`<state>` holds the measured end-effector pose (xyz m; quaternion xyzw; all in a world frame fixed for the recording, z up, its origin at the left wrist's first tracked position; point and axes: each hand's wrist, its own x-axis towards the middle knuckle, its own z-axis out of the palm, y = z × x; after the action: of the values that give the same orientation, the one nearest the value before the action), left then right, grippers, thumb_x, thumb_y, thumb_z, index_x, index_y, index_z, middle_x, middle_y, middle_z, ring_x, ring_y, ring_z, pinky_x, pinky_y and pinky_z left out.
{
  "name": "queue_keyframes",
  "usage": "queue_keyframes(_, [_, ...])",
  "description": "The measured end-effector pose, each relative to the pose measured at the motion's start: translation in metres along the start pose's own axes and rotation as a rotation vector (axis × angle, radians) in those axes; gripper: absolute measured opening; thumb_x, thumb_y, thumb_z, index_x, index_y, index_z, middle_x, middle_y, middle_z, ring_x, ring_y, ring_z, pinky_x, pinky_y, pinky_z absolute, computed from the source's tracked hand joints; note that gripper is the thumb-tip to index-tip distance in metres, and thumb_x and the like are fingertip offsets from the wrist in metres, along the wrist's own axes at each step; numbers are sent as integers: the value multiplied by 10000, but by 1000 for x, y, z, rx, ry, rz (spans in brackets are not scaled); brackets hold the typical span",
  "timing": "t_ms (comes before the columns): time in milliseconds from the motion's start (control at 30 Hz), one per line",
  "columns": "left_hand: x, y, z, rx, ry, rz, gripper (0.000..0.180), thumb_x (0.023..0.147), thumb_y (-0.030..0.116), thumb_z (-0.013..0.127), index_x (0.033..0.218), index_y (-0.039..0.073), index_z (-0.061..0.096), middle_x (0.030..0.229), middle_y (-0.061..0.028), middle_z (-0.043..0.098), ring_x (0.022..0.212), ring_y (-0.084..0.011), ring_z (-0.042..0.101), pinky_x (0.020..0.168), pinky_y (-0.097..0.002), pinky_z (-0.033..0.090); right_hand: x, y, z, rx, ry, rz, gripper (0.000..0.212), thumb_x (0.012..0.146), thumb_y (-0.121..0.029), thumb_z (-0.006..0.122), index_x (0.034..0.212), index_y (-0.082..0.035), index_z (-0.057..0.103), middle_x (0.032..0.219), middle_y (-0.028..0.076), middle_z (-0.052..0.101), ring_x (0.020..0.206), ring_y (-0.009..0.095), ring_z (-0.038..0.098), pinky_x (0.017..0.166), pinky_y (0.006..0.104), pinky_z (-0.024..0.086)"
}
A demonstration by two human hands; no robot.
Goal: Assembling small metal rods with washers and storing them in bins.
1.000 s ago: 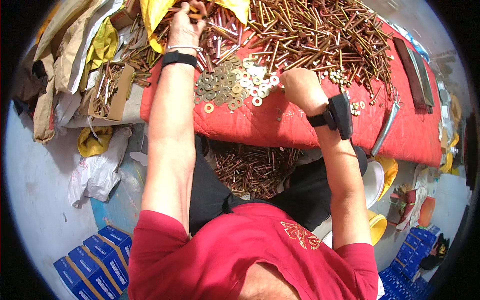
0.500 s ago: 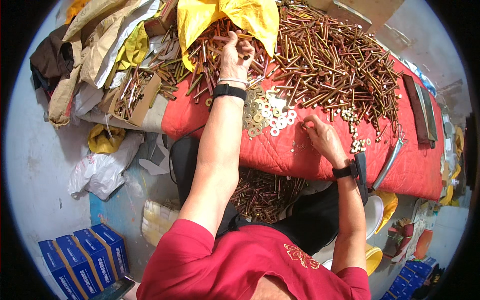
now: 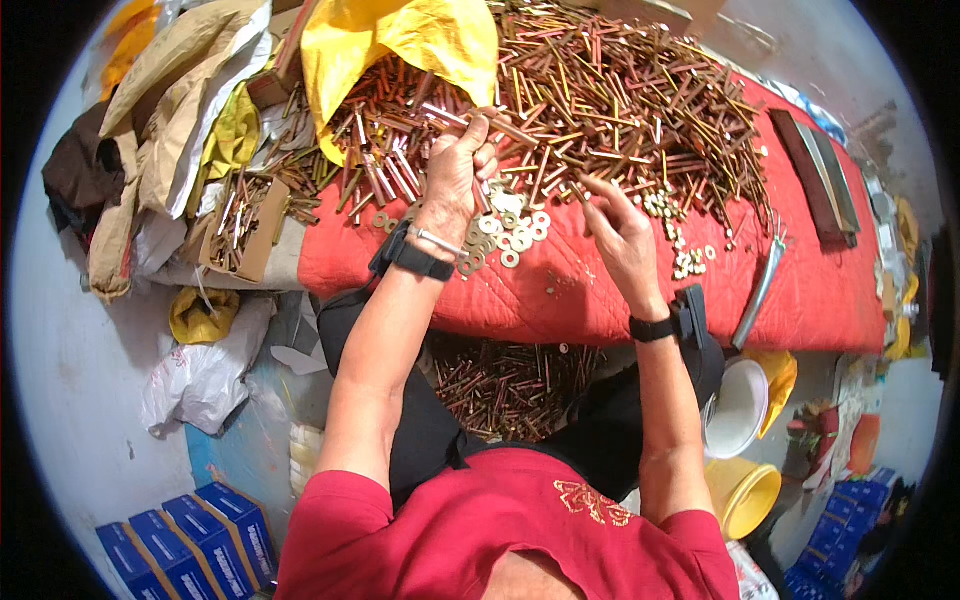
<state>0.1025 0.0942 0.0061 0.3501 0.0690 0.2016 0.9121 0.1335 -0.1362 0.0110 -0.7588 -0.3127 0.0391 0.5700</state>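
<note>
My left hand (image 3: 457,170) is closed around a few metal tubes (image 3: 515,131); one sticks out past the thumb and another points down below the fingers. It hovers in front of the heap of loose tubes (image 3: 385,150) at the mouth of a yellow sack (image 3: 400,35). Flat washers (image 3: 510,240) lie just below it on the red quilted cloth (image 3: 570,310). My right hand (image 3: 622,240) is over the cloth, thumb and forefinger bent toward each other at the edge of a large pile of brass-coloured rods (image 3: 625,110). Whatever sits between those fingertips is too small to make out.
Small nuts (image 3: 690,262) are scattered right of my right hand. Further right are a grey tube (image 3: 762,290) and a dark metal bar (image 3: 815,180). A cardboard box (image 3: 262,235) of tubes stands left. Below are more rods (image 3: 510,390), a yellow bucket (image 3: 745,498) and blue boxes (image 3: 190,545).
My left hand has drawn back from the sack's mouth toward me, with tubes in it. My right hand has moved up to the edge of the rod pile. The view has shifted a little.
</note>
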Motion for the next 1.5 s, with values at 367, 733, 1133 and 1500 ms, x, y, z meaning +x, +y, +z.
queue_keyframes(367, [-49,-19,1,-11,104,-55,196,977,169,509,1067,7,576,972,-104,634,479,-14,385,383,-151,345,-7,-17,21,195,-42,49,303,893,-49,597,1193,-85,615,683,-38,547,610,22,471,531,206,396])
queue_keyframes(733, [-82,-46,19,1017,-285,499,445,876,263,598,1220,-16,554,954,-90,668,791,-163,654,652,-266,542,-29,-11,-8,103,-48,-293,316,775,-6,552,1087,-14,596,912,183,616,827,286,607,751,378,499])
queue_keyframes(1133, [-56,-104,35,-75,80,-217,213,967,263,552,895,65,577,566,80,376,415,-5,267,341,-172,211,-44,-51,-18,-466,313,-50,160,765,-103,623,791,19,522,814,178,510,803,355,549,682,453,429])
queue_keyframes(1500, [-125,-97,45,153,-101,-477,254,978,292,515,993,44,567,648,36,459,472,-47,364,369,-205,282,-31,-93,42,-166,656,-240,261,716,-264,649,774,-31,547,783,118,492,798,312,507,698,413,412])
